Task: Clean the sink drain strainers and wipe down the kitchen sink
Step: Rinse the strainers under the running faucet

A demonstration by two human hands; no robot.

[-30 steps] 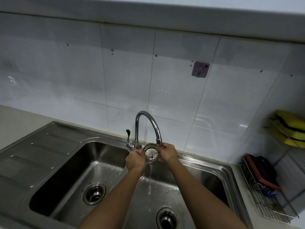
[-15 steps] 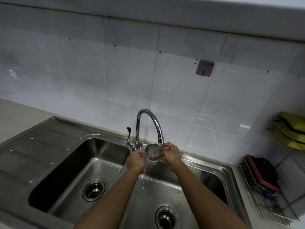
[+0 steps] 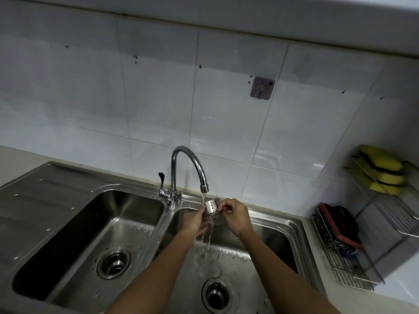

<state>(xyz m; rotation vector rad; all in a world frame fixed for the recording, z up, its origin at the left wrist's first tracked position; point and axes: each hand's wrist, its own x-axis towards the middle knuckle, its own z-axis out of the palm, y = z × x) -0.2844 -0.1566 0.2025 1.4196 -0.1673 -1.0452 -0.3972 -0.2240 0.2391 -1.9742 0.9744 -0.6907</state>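
The strainer [image 3: 211, 207] sits under the running tap [image 3: 188, 168], gripped by the left hand [image 3: 192, 220] and right hand [image 3: 235, 214]. Both drains look open, so rinsing seems underway; wiping the sink [image 3: 301, 225] remains.

Dim, cool kitchen light, wide-angle bend at the edges.
Soft glare sits on the wall tiles [image 3: 226, 137] and faucet [image 3: 195, 164]; the left basin [image 3: 56, 241] wall lies in deep shadow; the sponges [image 3: 383, 173] look blurred.
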